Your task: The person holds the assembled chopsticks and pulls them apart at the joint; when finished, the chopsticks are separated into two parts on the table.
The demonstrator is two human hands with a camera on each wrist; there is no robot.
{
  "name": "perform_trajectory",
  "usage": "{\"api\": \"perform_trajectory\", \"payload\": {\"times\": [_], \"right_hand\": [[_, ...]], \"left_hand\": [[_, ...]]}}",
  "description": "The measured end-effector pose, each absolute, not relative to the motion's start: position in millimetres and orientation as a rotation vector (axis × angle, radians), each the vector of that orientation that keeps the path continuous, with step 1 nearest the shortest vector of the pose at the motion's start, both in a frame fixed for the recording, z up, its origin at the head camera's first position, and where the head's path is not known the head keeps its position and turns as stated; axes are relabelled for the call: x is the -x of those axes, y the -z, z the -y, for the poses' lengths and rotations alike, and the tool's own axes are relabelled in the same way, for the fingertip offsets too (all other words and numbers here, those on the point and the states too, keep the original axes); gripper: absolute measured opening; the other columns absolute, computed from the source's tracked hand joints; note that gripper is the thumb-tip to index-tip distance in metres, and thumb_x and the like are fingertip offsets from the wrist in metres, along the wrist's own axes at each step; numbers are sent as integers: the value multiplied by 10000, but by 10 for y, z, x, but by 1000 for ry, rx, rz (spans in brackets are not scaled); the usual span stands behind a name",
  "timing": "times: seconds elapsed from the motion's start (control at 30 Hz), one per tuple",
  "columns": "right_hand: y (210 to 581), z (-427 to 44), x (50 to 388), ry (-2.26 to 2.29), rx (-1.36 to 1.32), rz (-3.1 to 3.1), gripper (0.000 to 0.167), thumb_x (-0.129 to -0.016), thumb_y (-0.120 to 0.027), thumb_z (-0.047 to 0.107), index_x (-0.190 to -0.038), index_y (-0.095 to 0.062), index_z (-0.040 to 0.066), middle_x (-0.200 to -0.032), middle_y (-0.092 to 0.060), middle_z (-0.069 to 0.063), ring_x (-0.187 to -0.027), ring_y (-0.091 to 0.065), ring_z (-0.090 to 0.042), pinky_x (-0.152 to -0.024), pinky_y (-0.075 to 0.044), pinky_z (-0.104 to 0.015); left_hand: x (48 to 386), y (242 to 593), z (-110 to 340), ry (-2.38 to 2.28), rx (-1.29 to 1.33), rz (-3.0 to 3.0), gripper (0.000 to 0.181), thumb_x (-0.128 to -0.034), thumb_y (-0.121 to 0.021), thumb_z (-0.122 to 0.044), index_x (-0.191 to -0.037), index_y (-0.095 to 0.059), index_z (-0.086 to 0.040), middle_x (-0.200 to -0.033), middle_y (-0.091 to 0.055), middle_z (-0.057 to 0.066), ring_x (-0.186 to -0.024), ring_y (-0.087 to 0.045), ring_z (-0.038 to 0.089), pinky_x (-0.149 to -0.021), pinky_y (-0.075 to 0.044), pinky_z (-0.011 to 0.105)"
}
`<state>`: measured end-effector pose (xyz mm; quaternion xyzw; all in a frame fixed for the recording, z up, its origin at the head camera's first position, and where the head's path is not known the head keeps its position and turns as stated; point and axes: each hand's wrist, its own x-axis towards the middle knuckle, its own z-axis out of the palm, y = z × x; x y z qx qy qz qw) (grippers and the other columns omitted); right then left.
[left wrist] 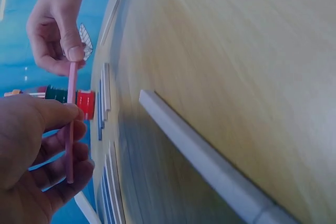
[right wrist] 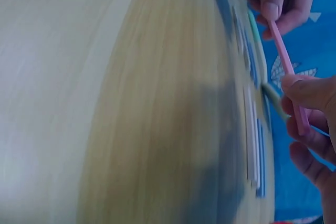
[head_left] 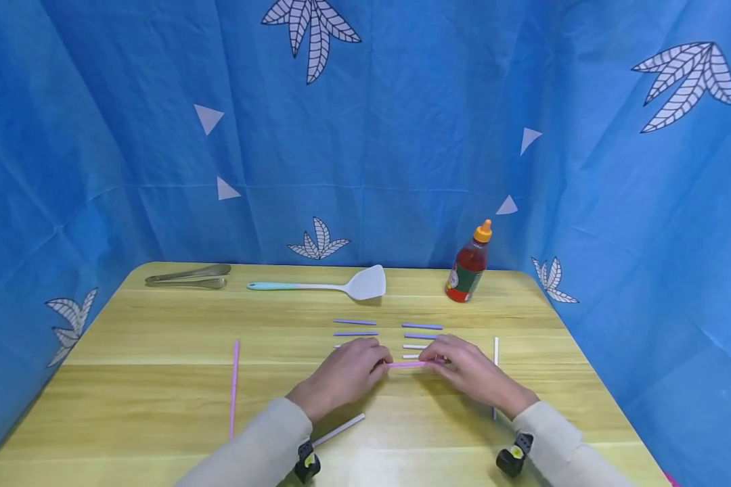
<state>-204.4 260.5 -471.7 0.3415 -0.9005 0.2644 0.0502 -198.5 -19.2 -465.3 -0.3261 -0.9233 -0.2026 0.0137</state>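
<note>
Both hands hold one pink straw (head_left: 406, 364) just above the table, lying crosswise between them. My left hand (head_left: 347, 373) pinches its left part between thumb and fingers, and my right hand (head_left: 470, 370) pinches the right part. In the left wrist view the pink straw (left wrist: 72, 85) is straight, with one end running along the left fingers. Beyond the hands lie short purple straws (head_left: 356, 333) and short white straws (head_left: 413, 347) in two side-by-side columns, partly covered by the hands.
A long pink straw (head_left: 234, 385) lies at the left, a white straw (head_left: 496, 352) at the right, and another pale straw (head_left: 341, 428) near the left wrist. Metal tongs (head_left: 189, 276), a spatula (head_left: 365, 284) and a sauce bottle (head_left: 468, 267) line the back edge, before a blue curtain (head_left: 371, 135).
</note>
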Motion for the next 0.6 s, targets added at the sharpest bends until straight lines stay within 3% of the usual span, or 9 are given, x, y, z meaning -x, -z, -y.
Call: {"api": "perform_trajectory", "payload": {"times": [0.17, 0.4, 0.6], "right_hand": [[4699, -2459, 2049, -833, -1030, 2716, 123, -997, -798, 100, -1106, -801, 159, -1076, -728, 62, -971, -705, -82, -868, -652, -316], [4710, -2351, 2031, -820, -1040, 2649, 87, -979, -826, 132, -1043, -795, 181, -1016, -700, 90, -916, -666, -35, -808, -633, -266], [4739, -2319, 2020, -807, -1072, 2603, 105, -957, -838, 112, -1025, -791, 175, -996, -682, 96, -901, -635, -21, -788, -616, -247]], "left_hand": [[2007, 4668, 277, 639, 1009, 2852, 106, -1077, -718, -257, -1113, -796, -195, -990, -688, -91, -940, -631, 97, -869, -590, 290], [2022, 4694, 397, 620, 1034, 2801, 122, -1082, -710, -280, -1141, -793, -212, -1046, -729, -91, -1011, -663, 118, -943, -600, 329], [2016, 4696, 452, 609, 1052, 2784, 131, -1079, -713, -271, -1142, -806, -203, -1027, -722, -87, -963, -650, 95, -907, -602, 299]]}}
